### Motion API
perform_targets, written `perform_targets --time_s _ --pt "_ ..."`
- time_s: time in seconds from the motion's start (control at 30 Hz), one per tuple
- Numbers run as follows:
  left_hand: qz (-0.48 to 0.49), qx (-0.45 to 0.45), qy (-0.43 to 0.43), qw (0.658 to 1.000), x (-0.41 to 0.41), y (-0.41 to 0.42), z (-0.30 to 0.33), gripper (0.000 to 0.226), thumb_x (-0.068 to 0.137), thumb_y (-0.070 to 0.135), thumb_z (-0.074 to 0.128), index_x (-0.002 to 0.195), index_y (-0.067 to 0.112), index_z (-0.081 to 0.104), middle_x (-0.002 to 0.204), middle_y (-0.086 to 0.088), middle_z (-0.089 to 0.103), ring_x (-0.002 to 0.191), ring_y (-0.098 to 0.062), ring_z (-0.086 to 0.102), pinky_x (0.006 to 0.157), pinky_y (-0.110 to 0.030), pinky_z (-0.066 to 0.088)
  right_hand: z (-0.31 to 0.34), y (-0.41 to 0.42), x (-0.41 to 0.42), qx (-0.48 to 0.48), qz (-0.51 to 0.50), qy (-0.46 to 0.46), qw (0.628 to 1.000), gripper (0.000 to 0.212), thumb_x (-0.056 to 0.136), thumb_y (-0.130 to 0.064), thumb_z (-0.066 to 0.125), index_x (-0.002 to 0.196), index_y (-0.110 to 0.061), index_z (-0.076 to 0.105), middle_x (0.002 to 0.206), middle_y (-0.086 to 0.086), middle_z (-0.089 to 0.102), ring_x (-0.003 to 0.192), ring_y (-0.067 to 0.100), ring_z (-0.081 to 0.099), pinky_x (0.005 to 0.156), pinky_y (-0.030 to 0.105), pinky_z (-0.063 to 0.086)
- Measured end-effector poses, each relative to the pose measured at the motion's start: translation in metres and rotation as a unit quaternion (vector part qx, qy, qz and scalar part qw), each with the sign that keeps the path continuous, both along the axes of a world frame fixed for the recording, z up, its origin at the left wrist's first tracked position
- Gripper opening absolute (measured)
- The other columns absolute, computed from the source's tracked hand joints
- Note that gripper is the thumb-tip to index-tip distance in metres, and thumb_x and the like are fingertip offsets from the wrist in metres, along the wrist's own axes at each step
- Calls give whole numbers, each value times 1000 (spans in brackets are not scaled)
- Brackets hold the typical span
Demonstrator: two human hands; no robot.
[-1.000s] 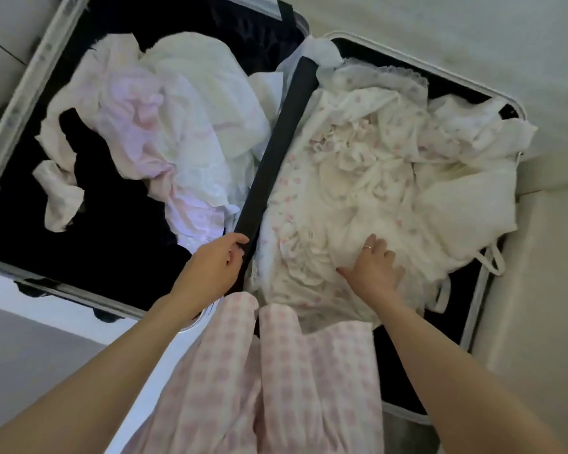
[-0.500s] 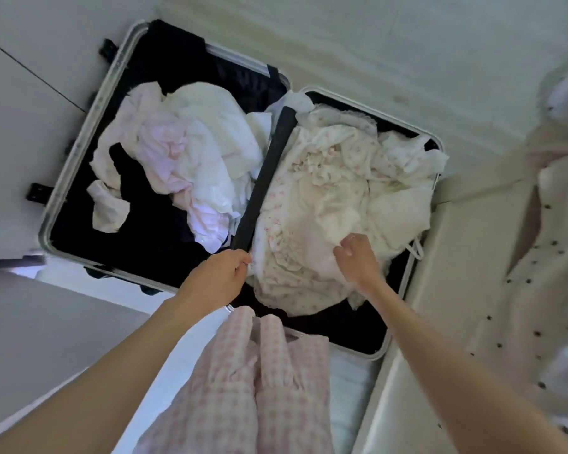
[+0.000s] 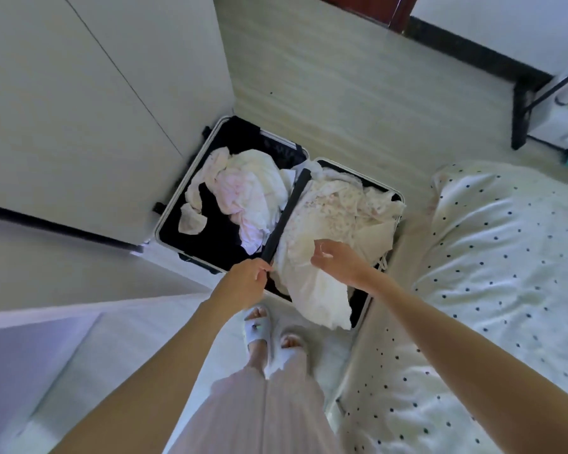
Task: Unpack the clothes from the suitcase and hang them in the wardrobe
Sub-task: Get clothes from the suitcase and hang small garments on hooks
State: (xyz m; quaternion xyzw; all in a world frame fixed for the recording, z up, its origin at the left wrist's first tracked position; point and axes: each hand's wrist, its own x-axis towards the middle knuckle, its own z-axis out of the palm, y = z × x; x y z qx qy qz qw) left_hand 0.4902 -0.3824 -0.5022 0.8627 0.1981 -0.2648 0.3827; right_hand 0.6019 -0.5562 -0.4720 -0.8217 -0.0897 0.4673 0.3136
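The open suitcase point(image 3: 159, 224) lies on the floor against the white wardrobe point(image 3: 79, 109). Its left half holds a white and pink pile of clothes point(image 3: 253, 194). A black strap point(image 3: 286, 214) runs down the middle. In the right half lies a floral cream pile point(image 3: 335, 208). My right hand point(image 3: 338, 260) grips a white garment point(image 3: 318, 296) and holds it raised, so that it hangs over the suitcase's near edge. My left hand point(image 3: 246, 280) has curled fingers that pinch the garment's left edge, just by the strap's near end.
A bed with a dotted white cover point(image 3: 492, 273) stands close on the right, touching the suitcase. My feet in white slippers point(image 3: 259, 332) stand at the suitcase's near edge. A black-legged stand point(image 3: 522, 109) is at the far right. Pale floor stretches behind the suitcase.
The view has risen far above the suitcase. My right hand has closed on the white garment and lifted it out of the right half. My left hand stays by the strap's end.
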Motion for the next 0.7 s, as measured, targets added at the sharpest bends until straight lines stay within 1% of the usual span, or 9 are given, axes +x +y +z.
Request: perform_targets --time_s 0.1,0.17,0.2,0.23,0.33,0.43,0.57,0.67,0.7 --pt "67 11 -4 998 -42 5 38 29 98 15 36 119 12 56 119 -6 60 109 -22 55 92 -30 42 44 11 -22 56 -33 43 997 34 94 -17 45 108 11 59 123 29 55 108 43 55 83 34 43" --pt "110 16 -9 994 -68 8 57 30 98 16 36 121 13 55 124 -6 58 112 -22 54 93 -28 40 69 19 -30 79 -44 55 994 26 91 -12 44 76 -3 63 93 21 69 77 34 60 64 27 41" --pt "128 16 -11 992 -79 8 65 31 98 16 36 122 14 54 127 -7 57 114 -23 53 92 -26 38 80 24 -34 83 -47 64 993 27 90 -8 45 65 -11 55 67 10 65 72 33 58 57 22 32" --pt "154 16 -11 988 -91 10 76 32 99 16 35 125 14 53 129 -7 55 115 -23 52 91 -25 38 93 32 -39 101 -40 83 991 29 88 -4 46 60 -13 46 55 7 48 73 38 57 54 23 25" --pt "223 21 -20 974 -122 17 103 34 98 17 38 132 15 46 131 -7 52 116 -23 52 90 -25 39 126 57 -58 158 -37 146 976 32 69 -13 56 59 -12 27 67 12 13 59 31 18 56 32 17" --pt "279 24 -32 959 -160 27 122 46 96 16 46 140 18 34 136 -8 46 118 -25 51 96 -30 40 153 89 -84 200 -33 231 952 23 65 -14 49 58 -15 28 65 4 23 58 16 27 60 31 24" --pt "402 74 -62 911 -220 44 144 53 93 22 52 141 19 30 141 -3 39 122 -23 46 98 -34 37 180 138 -134 199 55 283 937 19 76 -10 40 58 -12 35 57 1 37 58 15 35 58 28 29" --pt "495 126 -78 856 -279 64 164 57 87 36 59 135 22 32 136 4 38 113 -22 52 87 -39 43 200 178 -189 202 133 293 925 12 59 -13 49 56 -13 37 68 7 35 63 19 33 58 31 26" --pt "490 131 -84 858 -297 71 168 65 85 37 61 140 26 27 140 5 33 119 -22 50 91 -41 43 206 191 -203 205 157 288 922 10 54 -15 51 54 -13 41 72 9 35 63 19 34 58 32 26"
